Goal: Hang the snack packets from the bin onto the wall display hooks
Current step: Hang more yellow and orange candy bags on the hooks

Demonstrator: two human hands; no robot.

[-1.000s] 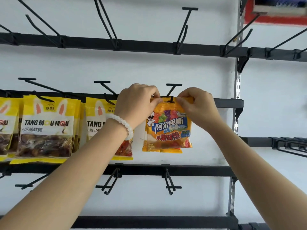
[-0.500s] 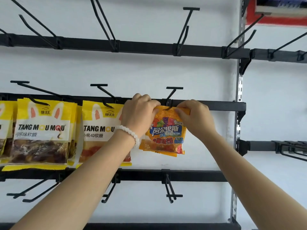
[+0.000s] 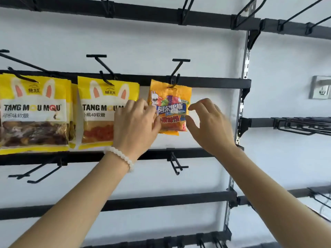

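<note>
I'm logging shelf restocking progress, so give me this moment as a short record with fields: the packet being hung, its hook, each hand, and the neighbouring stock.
packet: orange snack packet, hanging from its top hole
hook: black display hook on the middle rail, right of the yellow packets
left hand: left hand, fingers touching the packet's left edge; grip not clear
right hand: right hand, fingers spread beside the packet's right edge, holding nothing
neighbouring stock: yellow Tang Mou Mou packets on the hooks to the left
hooks below: bare

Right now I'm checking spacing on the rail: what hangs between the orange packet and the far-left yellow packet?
In the head view, one more yellow packet hangs between the orange packet and the far-left yellow packet.
</note>
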